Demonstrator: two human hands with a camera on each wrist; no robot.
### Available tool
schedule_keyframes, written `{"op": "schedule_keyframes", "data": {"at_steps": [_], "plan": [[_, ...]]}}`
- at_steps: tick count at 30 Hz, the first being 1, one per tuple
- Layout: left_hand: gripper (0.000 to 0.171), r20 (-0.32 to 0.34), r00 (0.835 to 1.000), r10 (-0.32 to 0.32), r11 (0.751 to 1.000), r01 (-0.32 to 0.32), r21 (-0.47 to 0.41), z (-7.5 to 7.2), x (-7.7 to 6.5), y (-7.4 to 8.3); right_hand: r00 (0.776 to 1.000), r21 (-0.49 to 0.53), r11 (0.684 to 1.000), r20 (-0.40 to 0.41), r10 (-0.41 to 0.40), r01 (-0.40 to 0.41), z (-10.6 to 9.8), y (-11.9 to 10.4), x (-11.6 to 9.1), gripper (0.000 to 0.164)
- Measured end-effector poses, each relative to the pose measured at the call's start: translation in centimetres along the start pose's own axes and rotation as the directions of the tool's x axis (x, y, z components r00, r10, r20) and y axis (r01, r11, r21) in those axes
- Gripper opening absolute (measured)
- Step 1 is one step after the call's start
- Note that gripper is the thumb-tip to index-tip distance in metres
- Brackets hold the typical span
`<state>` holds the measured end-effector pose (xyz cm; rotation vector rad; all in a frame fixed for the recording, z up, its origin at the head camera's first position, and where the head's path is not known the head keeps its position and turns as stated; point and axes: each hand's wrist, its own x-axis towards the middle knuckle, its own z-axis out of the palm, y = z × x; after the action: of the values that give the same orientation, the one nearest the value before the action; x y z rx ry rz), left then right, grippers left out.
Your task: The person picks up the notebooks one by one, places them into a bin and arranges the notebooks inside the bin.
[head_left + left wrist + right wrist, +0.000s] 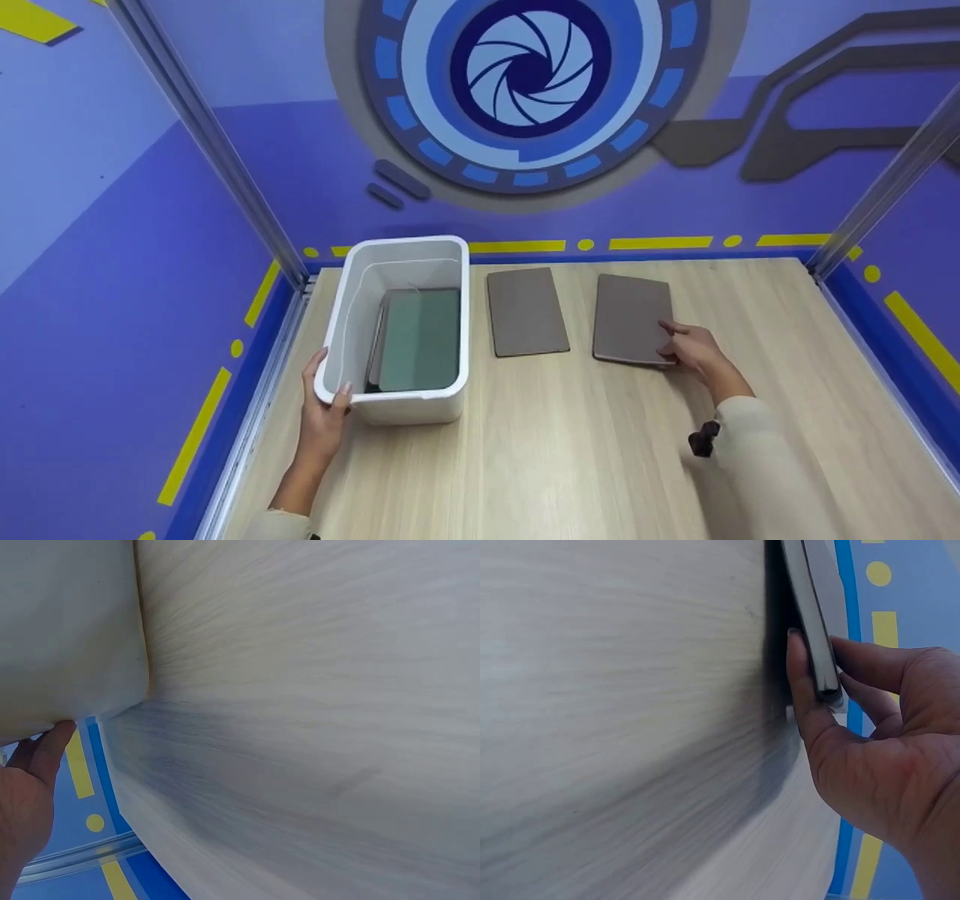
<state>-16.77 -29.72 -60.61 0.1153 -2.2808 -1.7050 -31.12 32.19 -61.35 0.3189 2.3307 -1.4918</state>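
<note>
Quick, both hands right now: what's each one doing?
Left hand: closed, gripping the white bin at its near-left corner.
Right hand: closed, pinching the right-hand brown notebook by its right edge.

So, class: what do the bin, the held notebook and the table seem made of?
Bin: probably plastic, smooth and whitish; rounded corners and a moulded-looking rim suggest it.
Notebook: pale edges between its covers suggest paper; the matt brown cover could be card or imitation leather.
Table: wood or wood-effect laminate, low sheen; pale grain streaks show, but the core doesn't.
</note>
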Motion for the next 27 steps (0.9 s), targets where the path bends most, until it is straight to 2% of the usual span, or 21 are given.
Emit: {"op": "schedule_keyframes", "data": {"at_steps": [10,22,27], "plan": [[0.075,0.011,1.0,0.03,0.999,-0.029,-0.022,-0.1,0.1,-0.1,0.999,0.042,0.999,-0.02,-0.028,0.028,0.6,0.1,-0.3,0.065],[0.076,0.004,0.999,0.038,0.999,-0.038,-0.002,-0.1,0.1,0.0,0.999,0.083,0.997,-0.04,0.007,-0.003,1.2,-0.6,0.0,0.074],[0.076,0.003,0.999,0.035,0.999,-0.035,-0.007,-0.1,0.1,-0.1,1.0,0.17,0.985,-0.021,0.005,-0.001,1.4,-0.4,-0.2,0.078]]}}
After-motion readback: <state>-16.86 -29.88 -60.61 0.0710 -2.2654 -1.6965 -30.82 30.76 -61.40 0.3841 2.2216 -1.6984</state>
